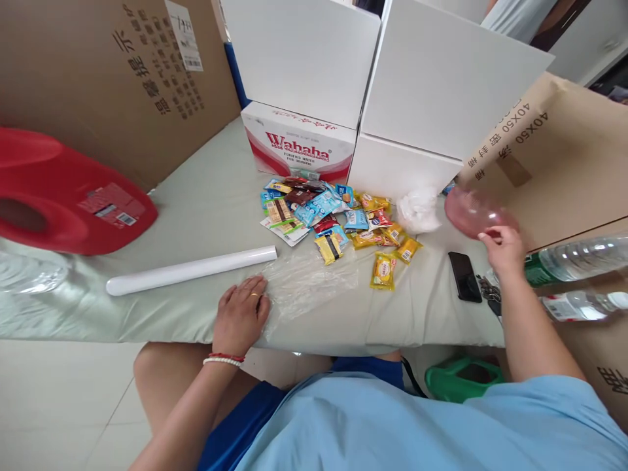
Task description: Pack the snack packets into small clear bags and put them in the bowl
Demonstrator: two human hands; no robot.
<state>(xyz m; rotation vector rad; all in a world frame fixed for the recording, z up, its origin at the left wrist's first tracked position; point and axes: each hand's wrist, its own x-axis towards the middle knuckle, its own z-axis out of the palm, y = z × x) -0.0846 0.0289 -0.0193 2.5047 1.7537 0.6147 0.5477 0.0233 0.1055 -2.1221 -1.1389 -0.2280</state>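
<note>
My left hand (241, 315) lies flat on the table, fingers stretched out, at the edge of a crumpled clear plastic bag (314, 288). At the far right my right hand (504, 250) pinches the rim of a pink see-through plastic bowl (473, 212), which is slightly blurred. A heap of small wrapped snacks (314, 206) lies in the middle, blue, brown and clear packets to the left and yellow ones (383, 269) to the right. Beside the heap is a bunched white plastic bag (418, 210). A white roll (191, 270) lies left of my left hand.
Behind the snacks stand a Wahaha carton (301, 145) and white panels (441, 78). A red jug (73, 196) lies left. On the right are a phone (465, 277), keys (489, 288), plastic bottles (583, 261) and cardboard (564, 150). A green container (441, 383) sits below the table.
</note>
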